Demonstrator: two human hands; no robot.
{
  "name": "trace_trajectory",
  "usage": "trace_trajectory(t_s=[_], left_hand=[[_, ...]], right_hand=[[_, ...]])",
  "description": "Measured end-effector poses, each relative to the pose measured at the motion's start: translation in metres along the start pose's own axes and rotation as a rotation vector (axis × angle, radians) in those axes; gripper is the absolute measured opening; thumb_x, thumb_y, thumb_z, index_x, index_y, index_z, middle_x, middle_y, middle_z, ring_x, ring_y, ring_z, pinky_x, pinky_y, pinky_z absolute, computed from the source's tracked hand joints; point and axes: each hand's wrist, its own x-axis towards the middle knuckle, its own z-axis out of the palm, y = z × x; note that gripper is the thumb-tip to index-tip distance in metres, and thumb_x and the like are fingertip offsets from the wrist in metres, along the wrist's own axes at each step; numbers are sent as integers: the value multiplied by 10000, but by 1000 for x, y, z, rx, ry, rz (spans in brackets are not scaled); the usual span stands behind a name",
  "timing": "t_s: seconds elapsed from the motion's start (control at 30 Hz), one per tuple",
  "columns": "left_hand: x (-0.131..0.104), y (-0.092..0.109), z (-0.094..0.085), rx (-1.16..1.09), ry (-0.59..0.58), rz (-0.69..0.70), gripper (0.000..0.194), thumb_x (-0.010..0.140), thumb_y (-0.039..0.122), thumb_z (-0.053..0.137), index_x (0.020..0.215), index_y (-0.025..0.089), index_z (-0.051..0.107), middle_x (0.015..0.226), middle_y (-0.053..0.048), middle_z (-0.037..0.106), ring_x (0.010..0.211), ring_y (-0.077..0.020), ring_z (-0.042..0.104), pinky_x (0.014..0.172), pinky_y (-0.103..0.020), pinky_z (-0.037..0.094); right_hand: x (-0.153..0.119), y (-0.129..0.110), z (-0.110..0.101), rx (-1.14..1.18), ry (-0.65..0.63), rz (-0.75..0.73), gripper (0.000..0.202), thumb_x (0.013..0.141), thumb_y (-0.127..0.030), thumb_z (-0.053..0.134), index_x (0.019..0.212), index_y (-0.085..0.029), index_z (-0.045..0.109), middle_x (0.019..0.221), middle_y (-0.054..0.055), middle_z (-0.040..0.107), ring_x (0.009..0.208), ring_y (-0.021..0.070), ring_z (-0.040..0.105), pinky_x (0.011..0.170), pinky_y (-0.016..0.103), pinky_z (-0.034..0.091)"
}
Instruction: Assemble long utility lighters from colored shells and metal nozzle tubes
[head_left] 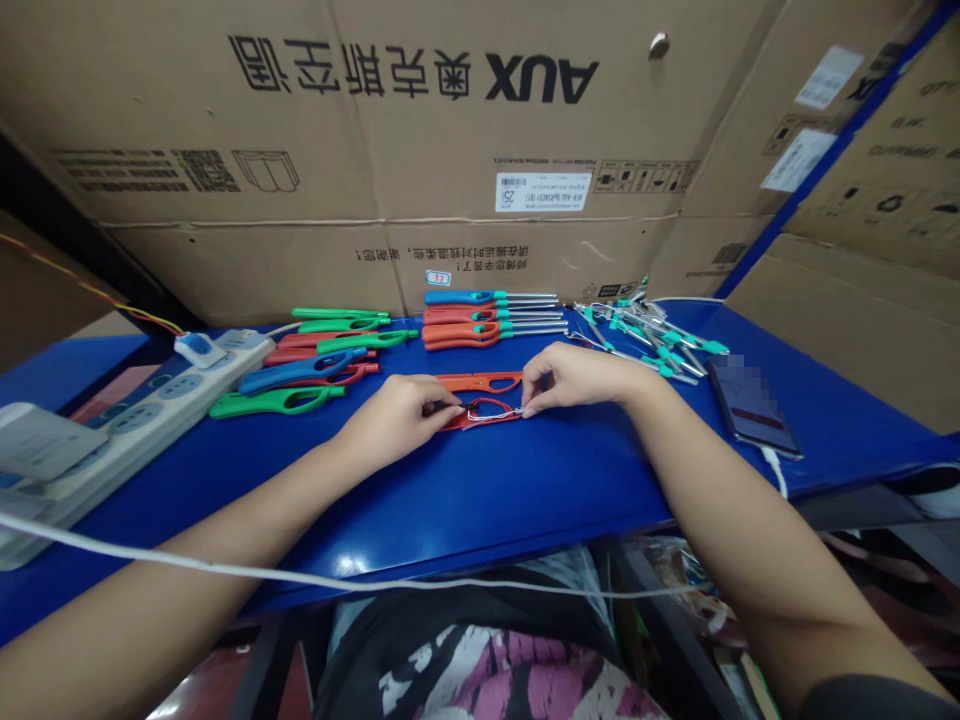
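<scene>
A red lighter casing half (451,424) with a finger loop lies in front of me. My left hand (405,415) is closed in a pinch on a small black part (469,406) over this casing. A thin white wire (487,415) runs from there across the loop. At its right end my right hand (566,380) pinches the wire, close to a small silvery tip. An orange casing half (472,382) lies just behind, near the right fingertips. Farther back are several stick lighters (465,328) in blue, red and orange, with metal tubes and teal collars.
Green, red and blue casings (300,372) are heaped on the left beside a white power strip (161,405). Metal tubes with teal ends (660,340) are piled at back right, near a phone (750,405). Cardboard (420,200) walls the blue table (420,500). A white cable (300,573) crosses in front.
</scene>
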Motion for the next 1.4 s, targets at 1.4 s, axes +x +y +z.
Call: trace_trajectory(t_s=[1.4], left_hand=[[-6,12,4,309,-45,-10,256,958,222,493,936,174,744,948,-85,747,876,-243,700,738,-320,513]], right_hand=[[11,-24,20,-64,50,-190,149,818,-238,707,937,-155,676,898,37,622,722,120,528,666,236,423]])
